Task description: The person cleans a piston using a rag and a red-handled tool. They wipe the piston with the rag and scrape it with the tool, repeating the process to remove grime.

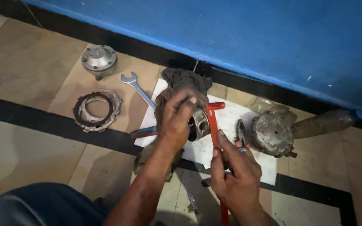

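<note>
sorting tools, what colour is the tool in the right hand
Red-orange, seen in the head view: the tool held by the right hand.

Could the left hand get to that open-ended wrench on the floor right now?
Probably not at once: the left hand is wrapped around a metal piston. The wrench lies just beyond it on the tiles, uncovered, so the path itself looks free once the piston is put down.

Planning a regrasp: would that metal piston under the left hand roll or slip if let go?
The piston is cylindrical and lies on its side, so it would probably roll. Bare metal among greasy parts likely makes it slippery. The left hand grips it through a rag, which suggests the same.
</note>
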